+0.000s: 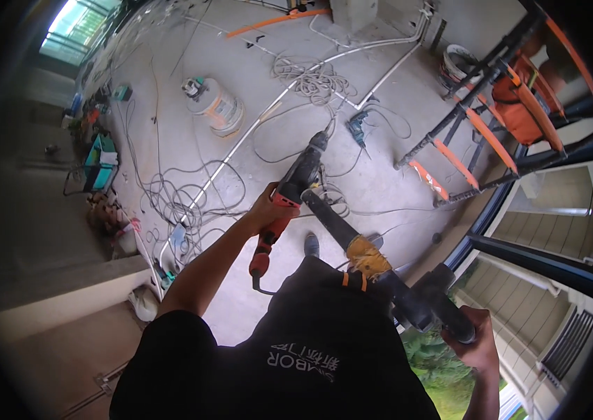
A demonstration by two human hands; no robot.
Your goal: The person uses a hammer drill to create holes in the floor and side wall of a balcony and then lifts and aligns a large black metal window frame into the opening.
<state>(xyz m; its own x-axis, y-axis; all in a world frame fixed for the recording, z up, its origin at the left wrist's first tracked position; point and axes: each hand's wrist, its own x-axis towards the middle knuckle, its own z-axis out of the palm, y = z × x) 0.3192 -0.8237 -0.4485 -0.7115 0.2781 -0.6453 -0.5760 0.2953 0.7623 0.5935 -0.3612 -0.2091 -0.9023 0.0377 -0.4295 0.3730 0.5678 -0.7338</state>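
Note:
My left hand [268, 208] is closed round the body of a red and black corded power drill [300, 175], whose chuck points away from me over the floor. A black cord leaves the drill's red rear end. My right hand [475, 341] grips the near end of a long dark tubular tool [401, 297], held slantwise in front of my body. A yellow wrapping [368, 257] covers its middle, and a dark block-shaped part sticks out near my hand. The tube's far end lies close beside the drill; whether they touch I cannot tell.
Loose cables [181, 192] and white pipes [240, 140] cross the concrete floor. A white bucket [219, 108] stands left ahead; a blue-green drill [357, 129] lies ahead. An orange and black ladder [475, 133] is at the right, near window frames [541, 269]. A teal toolbox [102, 164] sits far left.

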